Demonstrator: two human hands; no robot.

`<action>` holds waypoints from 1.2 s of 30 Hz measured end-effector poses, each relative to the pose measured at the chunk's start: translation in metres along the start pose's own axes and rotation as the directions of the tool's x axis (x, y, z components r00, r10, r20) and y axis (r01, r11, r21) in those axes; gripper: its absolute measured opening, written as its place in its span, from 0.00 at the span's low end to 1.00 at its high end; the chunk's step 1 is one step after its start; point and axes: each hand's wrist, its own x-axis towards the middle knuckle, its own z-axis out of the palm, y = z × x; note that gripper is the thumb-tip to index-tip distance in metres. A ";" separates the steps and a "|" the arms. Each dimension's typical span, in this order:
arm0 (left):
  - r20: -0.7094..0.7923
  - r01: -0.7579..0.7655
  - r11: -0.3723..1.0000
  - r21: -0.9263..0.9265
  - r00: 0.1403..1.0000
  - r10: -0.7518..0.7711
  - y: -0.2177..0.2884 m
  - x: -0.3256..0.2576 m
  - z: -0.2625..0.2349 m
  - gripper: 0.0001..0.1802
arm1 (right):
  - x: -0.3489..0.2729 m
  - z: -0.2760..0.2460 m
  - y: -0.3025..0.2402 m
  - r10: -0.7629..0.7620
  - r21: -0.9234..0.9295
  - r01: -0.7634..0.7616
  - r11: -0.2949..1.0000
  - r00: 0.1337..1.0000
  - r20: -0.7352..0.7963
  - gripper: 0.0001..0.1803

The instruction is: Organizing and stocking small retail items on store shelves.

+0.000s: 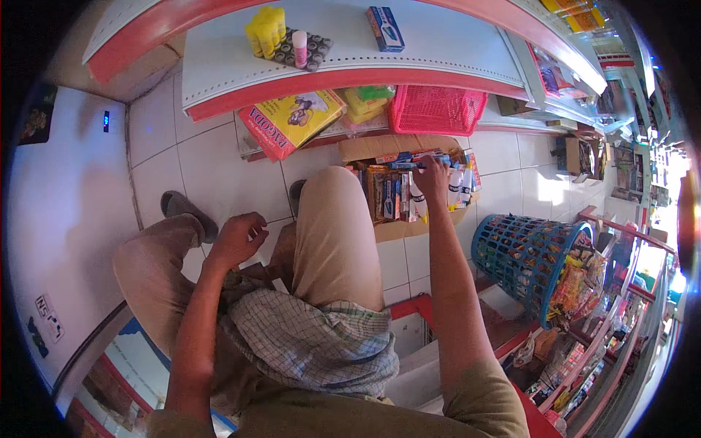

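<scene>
A cardboard box (pixel 391 232) with raised flaps sits on the floor in front of me, packed with small boxes and white bottles (pixel 454 184). My right hand (pixel 432 177) reaches into its far side. The fingers are closed around a slim blue box (pixel 403 165), partly covered by the hand. Blue-and-white small boxes (pixel 392 198) stand upright beside it in the carton. Over my left knee hangs my left hand (pixel 241 237), its fingers loosely bent and apart, with nothing in them.
A shelf (pixel 453 44) ahead holds a tray of glue sticks (pixel 300 50) and a blue box (pixel 385 29). Below lie a yellow-red packet (pixel 296 120) and pink basket (pixel 437 111). A blue basket (pixel 522 255) of packets stands right; a white cabinet (pixel 69 219) stands left.
</scene>
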 end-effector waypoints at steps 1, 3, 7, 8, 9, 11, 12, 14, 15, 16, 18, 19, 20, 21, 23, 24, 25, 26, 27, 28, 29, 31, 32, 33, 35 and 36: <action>-0.002 0.031 0.999 -0.010 1.000 -0.031 -0.003 -0.004 -0.002 0.09 | 0.008 0.003 -0.015 0.083 -0.049 -0.077 0.996 0.986 0.148 0.26; 0.006 0.041 0.999 -0.001 0.999 -0.041 -0.002 -0.002 -0.003 0.09 | 0.019 0.012 -0.021 0.176 -0.118 -0.148 0.982 0.942 0.287 0.35; 0.003 0.024 0.999 -0.031 1.000 -0.024 -0.004 0.007 0.003 0.10 | 0.027 0.057 0.012 0.087 -0.220 -0.015 0.975 0.943 0.321 0.53; -0.001 0.040 0.999 -0.027 0.999 -0.041 -0.008 0.004 0.001 0.10 | 0.021 0.060 -0.002 0.154 -0.242 -0.075 0.967 0.933 0.327 0.54; 0.005 0.056 0.998 -0.018 0.998 -0.056 -0.011 0.001 0.000 0.10 | 0.019 0.061 -0.014 0.221 -0.267 -0.134 0.954 0.918 0.330 0.55; 0.012 0.055 0.998 -0.017 0.998 -0.055 -0.010 0.001 -0.001 0.10 | 0.020 0.057 -0.013 0.236 -0.292 -0.139 0.946 0.915 0.329 0.55; 0.002 0.027 1.000 0.003 1.000 -0.027 -0.010 0.004 -0.002 0.10 | 0.021 0.053 -0.012 0.250 -0.317 -0.144 0.938 0.912 0.326 0.56; -0.018 0.036 0.999 0.028 0.999 -0.035 -0.013 -0.007 -0.006 0.10 | 0.019 0.032 -0.041 0.278 -0.312 -0.159 0.937 0.880 0.385 0.56; -0.038 0.026 1.000 0.014 0.999 -0.026 -0.014 -0.009 -0.008 0.09 | 0.021 0.015 -0.056 0.316 -0.319 -0.186 0.929 0.849 0.424 0.56; -0.057 0.007 1.000 -0.004 0.998 -0.007 -0.012 -0.008 -0.008 0.09 | 0.012 -0.002 -0.063 0.192 -0.284 -0.104 0.953 0.934 0.302 0.47; -0.076 -0.062 0.996 -0.059 0.995 0.057 -0.002 0.003 -0.006 0.09 | 0.009 -0.022 -0.025 0.131 0.115 -0.173 0.978 0.945 0.301 0.42; -0.084 -0.113 0.988 -0.101 0.991 0.105 0.004 0.008 -0.004 0.08 | 0.005 -0.034 -0.011 0.065 0.508 -0.213 0.834 0.954 0.294 0.38; -0.107 -0.086 0.993 -0.086 0.991 0.077 0.002 0.000 -0.008 0.08 | -0.007 -0.054 -0.047 0.081 0.688 -0.298 0.662 0.941 0.329 0.34; -0.143 -0.085 0.968 -0.236 0.988 0.052 0.001 -0.007 -0.009 0.09 | -0.023 -0.097 -0.094 0.090 0.811 -0.370 0.453 0.924 0.371 0.30; -0.149 -0.102 0.821 -0.562 0.989 0.020 0.015 -0.009 -0.007 0.10 | -0.061 -0.169 -0.149 0.010 0.929 -0.145 0.342 0.989 0.151 0.29; -0.114 -0.088 0.692 -0.717 0.993 0.008 0.024 -0.009 -0.004 0.11 | -0.080 -0.195 -0.174 -0.071 0.928 -0.029 0.371 0.996 0.060 0.28; -0.017 -0.027 0.599 -0.800 1.000 0.022 0.038 -0.016 -0.007 0.12 | -0.100 -0.216 -0.199 -0.151 0.920 0.084 0.384 0.988 -0.027 0.27; 0.071 0.040 0.499 -0.865 0.996 0.044 0.051 -0.026 -0.013 0.14 | -0.118 -0.234 -0.219 -0.252 0.825 0.130 0.551 0.968 0.016 0.28; 0.131 0.074 0.360 -0.930 0.982 0.138 0.063 -0.034 -0.013 0.15 | -0.133 -0.247 -0.237 -0.338 0.693 0.194 0.695 0.938 0.076 0.28; 0.175 0.123 0.218 -0.968 0.955 0.238 0.071 -0.043 -0.012 0.16 | -0.144 -0.251 -0.259 -0.398 0.654 0.256 0.712 0.914 0.074 0.28; 0.168 0.113 0.222 -0.968 0.954 0.247 0.080 -0.047 -0.007 0.16 | -0.153 -0.251 -0.270 -0.400 0.651 0.266 0.711 0.915 0.062 0.28; 0.105 -0.034 0.309 -0.950 0.901 0.421 0.088 -0.055 0.001 0.17 | -0.169 -0.248 -0.287 -0.488 0.523 0.362 0.771 0.865 0.120 0.28; 0.095 -0.047 0.314 -0.948 0.901 0.423 0.083 -0.057 0.005 0.17 | -0.177 -0.248 -0.296 -0.454 0.505 0.330 0.797 0.879 0.142 0.28; 0.091 -0.040 0.320 -0.947 0.918 0.387 0.076 -0.057 0.009 0.18 | -0.186 -0.250 -0.301 -0.464 0.506 0.343 0.791 0.876 0.131 0.28; 0.077 -0.044 0.319 -0.947 0.930 0.358 0.074 -0.061 0.006 0.20 | -0.205 -0.258 -0.306 -0.348 0.546 0.260 0.797 0.935 0.063 0.30; 0.088 0.015 0.283 -0.959 0.965 0.248 0.075 -0.064 0.001 0.21 | -0.217 -0.260 -0.306 -0.358 0.543 0.273 0.794 0.932 0.054 0.30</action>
